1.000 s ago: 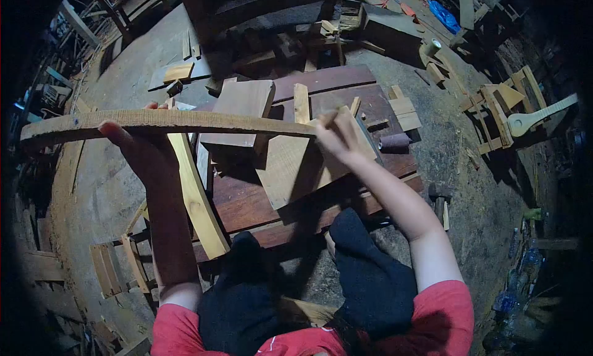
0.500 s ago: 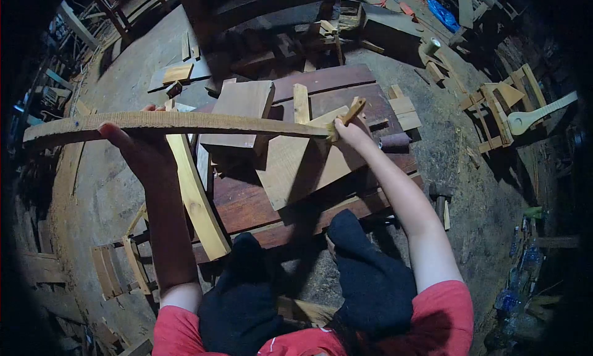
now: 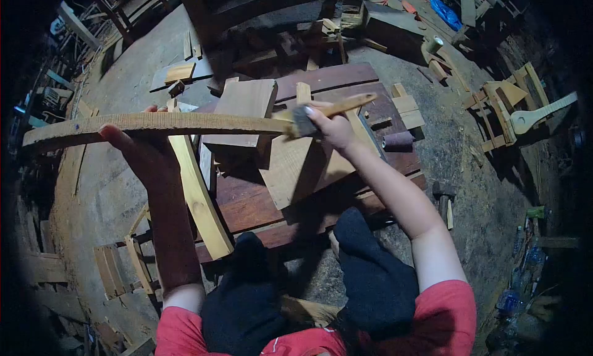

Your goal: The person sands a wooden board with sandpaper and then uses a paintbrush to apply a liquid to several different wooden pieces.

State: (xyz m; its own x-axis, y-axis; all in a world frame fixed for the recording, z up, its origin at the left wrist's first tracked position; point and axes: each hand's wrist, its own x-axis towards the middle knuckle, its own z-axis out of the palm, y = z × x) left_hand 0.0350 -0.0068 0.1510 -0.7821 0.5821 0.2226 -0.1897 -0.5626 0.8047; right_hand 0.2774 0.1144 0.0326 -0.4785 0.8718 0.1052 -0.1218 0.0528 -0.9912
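Observation:
My left hand (image 3: 145,152) grips a long curved wooden strip (image 3: 204,122) from below, its thumb on the near side, and holds it level above the low table. In my right hand (image 3: 333,128) is a paintbrush (image 3: 347,104) with a wooden handle and a metal band. Its bristles touch the right end of the strip; that end is partly hidden behind them. Under the strip lie a thick wooden block (image 3: 238,105) and a flat wooden board (image 3: 290,170). A pale yellow curved wooden piece (image 3: 201,201) leans beside my left forearm.
The reddish plank table (image 3: 247,211) stands before my knees. A roll of sandpaper (image 3: 397,141) lies on its right side, and a hammer (image 3: 443,192) on the floor beyond. Small wooden frames (image 3: 494,118) stand at right. Plastic bottles (image 3: 509,300) and wood scraps line the edges.
My right hand has moved the brush leftward from the strip's right tip along the strip, and the handle now points more to the right. The left hand and strip stay nearly still.

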